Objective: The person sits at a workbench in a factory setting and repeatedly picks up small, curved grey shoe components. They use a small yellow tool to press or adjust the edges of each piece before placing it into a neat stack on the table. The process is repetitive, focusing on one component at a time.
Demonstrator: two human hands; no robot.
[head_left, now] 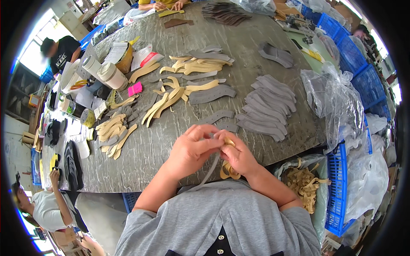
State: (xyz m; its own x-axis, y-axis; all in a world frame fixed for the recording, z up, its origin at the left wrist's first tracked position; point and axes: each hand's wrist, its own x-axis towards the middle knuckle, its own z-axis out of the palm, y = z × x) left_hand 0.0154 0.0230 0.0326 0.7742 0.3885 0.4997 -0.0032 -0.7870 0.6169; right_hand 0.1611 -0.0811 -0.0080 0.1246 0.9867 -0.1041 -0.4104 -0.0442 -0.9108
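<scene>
My left hand (193,150) and my right hand (239,155) meet at the table's near edge, fingers pinched close together. From my left hand's fingertips a thin grey strip (209,173) hangs toward my lap. My right hand grips a tan strip (229,141), which curls over its fingers; a tan loop (229,170) dangles below it. The exact spot where the strips meet is hidden by my fingers. Just beyond my hands lie a few grey curved pieces (218,116). To their right is a fanned pile of grey curved pieces (270,106).
Tan and grey strips (171,100) lie in loose heaps on the table (171,170). A lined bin of tan scraps (304,187) and a blue crate (337,187) stand at my right. White canisters (112,76) crowd the left side. Other people work at left and across the table.
</scene>
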